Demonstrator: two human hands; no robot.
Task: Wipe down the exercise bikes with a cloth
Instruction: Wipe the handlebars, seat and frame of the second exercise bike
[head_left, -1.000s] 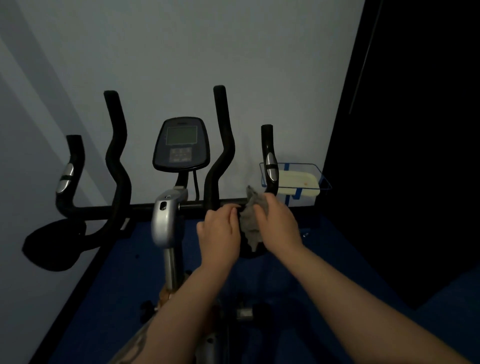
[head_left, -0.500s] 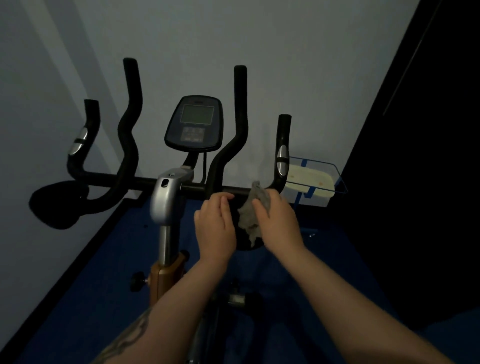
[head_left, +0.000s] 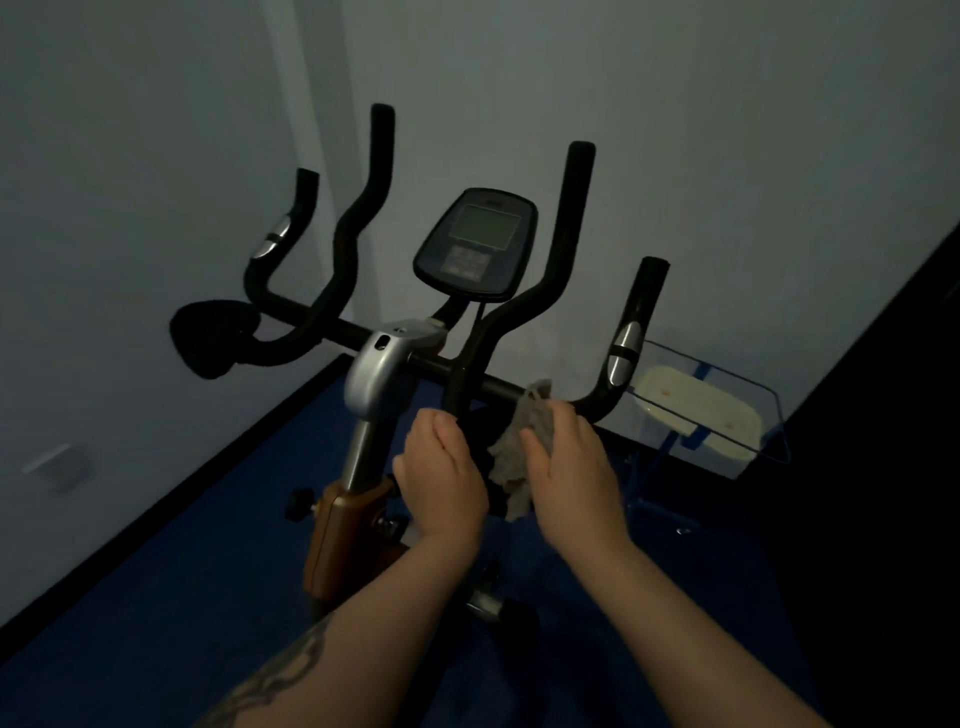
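The right hand (head_left: 569, 467) holds a grey cloth (head_left: 519, 447) against the handlebar (head_left: 498, 387) of the exercise bike, just right of the place where the inner upright grip joins the bar. The fingers are curled over the cloth, and its loose end hangs below the bar. The left hand (head_left: 441, 478) is just left of the cloth, with the fingers bent near the bar. I cannot tell if it really grips the bar or only rests there, because a dark pad under the bar hides the fingertips.

To do this step well, I think the cloth should wrap around the bar, so that the underside is cleaned too. Then it should slide toward the right outer grip (head_left: 631, 332) and its silver sensor. The other hand can steady the bar. The console (head_left: 475, 244), above the bar and at its middle, needs only light pressure on the screen.

Compared with half a second ago, both hands stay at almost the same place on the bar, and the cloth is still bunched under the right hand. The view has turned, so the bar now slopes down to the right and the clear tray (head_left: 727, 415) beyond the right grip shows more.
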